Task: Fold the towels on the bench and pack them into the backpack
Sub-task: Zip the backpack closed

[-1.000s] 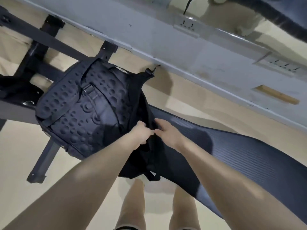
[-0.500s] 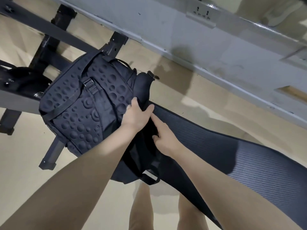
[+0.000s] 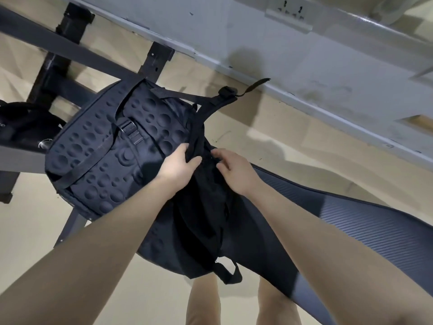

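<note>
A black backpack (image 3: 105,158) with a dimpled front panel and a buckled strap lies on its side at the end of the dark ribbed bench pad (image 3: 365,233). My left hand (image 3: 178,164) grips a fold of black fabric at the backpack's top edge. My right hand (image 3: 234,170) is just to the right of it, fingers curled and pinching the same dark fabric near the opening. One shoulder strap (image 3: 225,97) sticks out toward the wall. No towel shows; the dark fabric below my hands hides the inside of the bag.
A dark metal frame (image 3: 77,55) with crossbars runs behind and under the backpack at the left. Another black bag (image 3: 23,123) sits at the far left. A grey wall base with a socket plate (image 3: 290,12) runs across the top. My bare legs stand on beige floor below.
My left hand has shifted from lying on the backpack's top edge to gripping a fold of its fabric. My right hand rose to meet it. The shoulder strap now points further out.
</note>
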{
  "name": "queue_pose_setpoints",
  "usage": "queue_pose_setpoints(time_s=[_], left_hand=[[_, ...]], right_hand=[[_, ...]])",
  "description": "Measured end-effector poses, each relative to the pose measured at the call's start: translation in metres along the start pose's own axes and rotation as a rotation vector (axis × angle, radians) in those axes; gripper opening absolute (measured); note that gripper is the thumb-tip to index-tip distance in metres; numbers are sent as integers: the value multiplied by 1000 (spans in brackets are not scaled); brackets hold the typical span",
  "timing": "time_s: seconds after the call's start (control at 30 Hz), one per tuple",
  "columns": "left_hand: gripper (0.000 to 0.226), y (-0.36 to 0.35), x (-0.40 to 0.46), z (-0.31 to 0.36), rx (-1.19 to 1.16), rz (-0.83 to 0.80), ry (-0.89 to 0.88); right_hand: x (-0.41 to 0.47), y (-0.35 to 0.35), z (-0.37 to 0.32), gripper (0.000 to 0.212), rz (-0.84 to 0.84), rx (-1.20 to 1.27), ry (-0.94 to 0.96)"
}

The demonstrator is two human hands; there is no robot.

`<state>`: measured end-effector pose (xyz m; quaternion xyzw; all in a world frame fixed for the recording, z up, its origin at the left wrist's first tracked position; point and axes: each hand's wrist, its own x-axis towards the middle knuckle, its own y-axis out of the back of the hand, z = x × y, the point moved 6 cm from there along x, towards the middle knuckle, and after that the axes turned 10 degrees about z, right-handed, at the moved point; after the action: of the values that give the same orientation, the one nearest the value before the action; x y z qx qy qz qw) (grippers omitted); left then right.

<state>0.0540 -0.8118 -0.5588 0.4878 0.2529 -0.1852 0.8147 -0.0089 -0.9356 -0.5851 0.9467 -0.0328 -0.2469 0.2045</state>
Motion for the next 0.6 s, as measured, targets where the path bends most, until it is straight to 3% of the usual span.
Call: queue_pose_setpoints(time_s=[0.07,0.2,0.3,0.43,0.53,0.6], left_hand=[[49,0,3,-5,-22,-21,-5],[46,-1,8,-10,-70,-41,-13],[47,1,4,-10,-101,-34,-18],[46,1,0,2,-71,-9,-5],[48,0,-1,9,-7,32,-31],[48,-1,-1,11,-27,45,-29]], right_hand=[[8,-17,2,42,-90,-122,42],[20,-24,-6,24,17,-380,146],[15,-21,-17,26,63,-564,307],[3,0,-22,28,50,-683,410],[-14,19,-31,11,80,-753,520],[-32,25,-27,22,81,-822,536]])
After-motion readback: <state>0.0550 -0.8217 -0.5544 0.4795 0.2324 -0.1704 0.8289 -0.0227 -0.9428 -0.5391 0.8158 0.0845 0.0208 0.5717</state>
